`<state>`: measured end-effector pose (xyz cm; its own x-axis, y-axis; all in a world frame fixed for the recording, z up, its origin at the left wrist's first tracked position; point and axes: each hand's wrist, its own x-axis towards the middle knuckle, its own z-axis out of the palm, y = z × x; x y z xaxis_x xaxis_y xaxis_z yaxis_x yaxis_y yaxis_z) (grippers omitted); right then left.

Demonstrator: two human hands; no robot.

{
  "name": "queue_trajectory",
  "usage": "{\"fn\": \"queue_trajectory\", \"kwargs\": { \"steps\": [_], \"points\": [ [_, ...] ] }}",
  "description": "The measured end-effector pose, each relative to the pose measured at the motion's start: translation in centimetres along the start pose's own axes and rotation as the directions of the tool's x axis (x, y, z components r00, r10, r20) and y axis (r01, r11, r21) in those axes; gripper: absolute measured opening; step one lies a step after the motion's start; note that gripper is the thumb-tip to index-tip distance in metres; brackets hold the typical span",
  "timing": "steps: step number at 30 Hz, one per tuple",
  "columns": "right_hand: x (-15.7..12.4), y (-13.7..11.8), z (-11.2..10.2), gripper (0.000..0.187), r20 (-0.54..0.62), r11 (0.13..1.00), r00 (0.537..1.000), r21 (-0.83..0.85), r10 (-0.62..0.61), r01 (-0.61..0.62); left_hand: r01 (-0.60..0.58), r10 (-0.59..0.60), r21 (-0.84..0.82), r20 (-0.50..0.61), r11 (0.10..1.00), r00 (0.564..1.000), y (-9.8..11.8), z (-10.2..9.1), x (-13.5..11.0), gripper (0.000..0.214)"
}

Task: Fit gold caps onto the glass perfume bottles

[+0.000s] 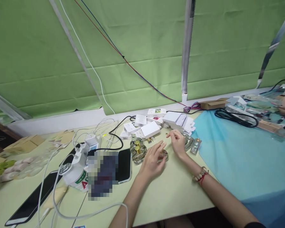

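Observation:
My left hand [154, 161] curves around a clear glass bottle [165, 155] low over the table, its thumb on the near side and its fingers on the far side. The hand covers much of the bottle. Just to the right, my right hand [177, 144] is closed in a pinch, with a small gold-coloured piece [166, 134] at its fingertips. Beside my left hand stand several glass perfume bottles with gold tops [137, 149]. Another clear perfume bottle [196, 146] stands right of my right wrist, near more glass partly hidden behind that hand.
White small boxes [150, 129] lie piled beyond my hands. Left of them are a phone [123, 166], a power strip with chargers [82, 153], loose cables and a white can-like container [76, 177]. A blue sheet [228, 152] covers the right side, with a coiled black cable [236, 116].

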<state>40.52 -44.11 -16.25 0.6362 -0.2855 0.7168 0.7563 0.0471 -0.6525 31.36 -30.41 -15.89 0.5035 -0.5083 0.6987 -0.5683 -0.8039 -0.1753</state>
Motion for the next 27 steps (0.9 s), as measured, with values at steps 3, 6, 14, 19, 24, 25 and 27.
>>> {"fn": "queue_trajectory", "kwargs": {
  "steps": [3,6,14,19,24,25,27],
  "points": [
    [0.1,-0.3,-0.5,0.026,0.04,0.872,0.946,-0.376,-0.322,0.313,0.013,-0.012,0.026,-0.059,1.0,0.998,0.0,0.6,0.0,0.025],
    [0.3,0.1,-0.6,0.021,0.094,0.714,0.887,-0.558,-0.452,0.423,0.019,-0.005,0.08,-0.167,0.997,0.986,-0.1,1.0,0.1,0.014],
    [0.6,1.6,-0.6,0.024,0.125,0.657,0.942,-0.689,-0.311,0.308,0.065,0.083,0.396,-0.347,0.916,0.934,-0.3,1.2,0.1,0.031],
    [0.7,2.0,-0.7,0.026,0.156,0.657,0.96,-0.702,-0.234,0.275,0.098,0.074,0.43,-0.365,0.897,0.928,0.0,1.0,0.1,0.039],
    [1.1,2.3,-1.0,0.025,0.147,0.658,0.963,-0.706,-0.226,0.262,0.114,0.058,0.423,-0.372,0.899,0.926,-0.3,0.6,0.2,0.028],
    [1.1,2.4,-1.1,0.023,0.139,0.65,0.964,-0.715,-0.229,0.257,0.119,0.051,0.425,-0.369,0.897,0.928,-0.4,0.5,0.2,0.026],
    [1.2,2.5,-1.2,0.018,0.137,0.622,0.961,-0.738,-0.242,0.262,0.118,0.048,0.429,-0.357,0.895,0.933,-0.6,0.2,0.1,0.024]
  ]
}}
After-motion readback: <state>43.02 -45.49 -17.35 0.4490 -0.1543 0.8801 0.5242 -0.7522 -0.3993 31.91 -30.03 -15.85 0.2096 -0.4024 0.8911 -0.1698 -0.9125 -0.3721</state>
